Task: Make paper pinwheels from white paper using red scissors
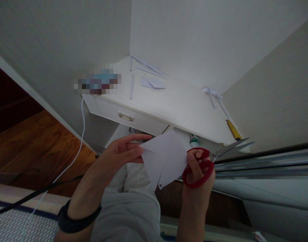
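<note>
A white piece of paper [166, 156] with slits cut into its left and lower edges is held up above my lap. My left hand [123, 149] pinches its left corner between thumb and fingers. At the paper's right edge is my right hand [198, 168], its fingers through the red handles of a pair of scissors [209, 164]. The scissor blades point to the right, away from the paper, and are slightly apart. Whether the right fingertips also grip the paper is hard to make out.
On the white desk [184, 104] lie cut paper pieces [154, 83], thin paper strips [132, 87], rolled paper [214, 95] and a yellow utility knife [233, 130]. A blurred-out object [100, 82] with a white cable stands at the left. Below the desktop are a drawer [126, 116] and a bottle [194, 140].
</note>
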Demonstrator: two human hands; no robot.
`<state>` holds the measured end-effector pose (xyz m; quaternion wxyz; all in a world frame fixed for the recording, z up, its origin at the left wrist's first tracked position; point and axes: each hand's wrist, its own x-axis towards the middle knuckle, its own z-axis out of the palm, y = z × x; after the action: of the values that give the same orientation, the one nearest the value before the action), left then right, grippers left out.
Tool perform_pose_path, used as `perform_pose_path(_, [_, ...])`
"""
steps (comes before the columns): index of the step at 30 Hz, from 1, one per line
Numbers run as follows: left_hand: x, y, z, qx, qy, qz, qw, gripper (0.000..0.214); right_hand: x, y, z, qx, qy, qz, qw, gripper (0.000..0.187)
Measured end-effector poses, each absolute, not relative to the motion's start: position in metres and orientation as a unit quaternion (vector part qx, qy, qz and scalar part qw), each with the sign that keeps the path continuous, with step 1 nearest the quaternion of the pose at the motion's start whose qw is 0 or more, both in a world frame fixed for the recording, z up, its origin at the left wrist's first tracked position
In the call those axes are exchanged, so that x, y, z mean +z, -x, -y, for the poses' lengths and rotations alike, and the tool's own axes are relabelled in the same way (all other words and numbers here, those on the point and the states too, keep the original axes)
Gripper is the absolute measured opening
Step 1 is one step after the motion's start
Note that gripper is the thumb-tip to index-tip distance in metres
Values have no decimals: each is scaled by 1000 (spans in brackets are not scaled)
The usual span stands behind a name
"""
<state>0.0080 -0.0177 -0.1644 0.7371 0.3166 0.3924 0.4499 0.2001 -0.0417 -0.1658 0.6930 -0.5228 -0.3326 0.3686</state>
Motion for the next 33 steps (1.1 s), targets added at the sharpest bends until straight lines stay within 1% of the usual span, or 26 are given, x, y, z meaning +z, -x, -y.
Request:
perform_pose_path(5, [-166,-17,18,472,-290,-391,735,39,-173,-190,46,307,549,327,705,20])
perform_pose_path(9, [-165,-25,19,478,-275,-404,730,38,-174,-183,50,269,563,337,705,21])
perform_pose_path(13, [-164,-32,18,485,-235,-439,719,33,-174,-176,52,280,581,342,683,18])
perform_pose_path(16, [-166,-35,16,471,-231,-443,727,26,-176,-175,48,294,570,344,686,18])
perform_pose_path(19, [-170,-37,11,460,-239,-444,731,26,-179,-177,43,325,557,337,686,19])
perform_pose_path(24, [-173,-38,4,468,-255,-468,705,25,-181,-178,38,366,530,345,682,20])
perform_pose_path(27, [-173,-36,1,458,-269,-471,704,25,-181,-184,34,370,525,341,687,21])
perform_pose_path(33, [-171,-32,-1,441,-284,-467,712,22,-182,-216,23,356,569,345,656,27])
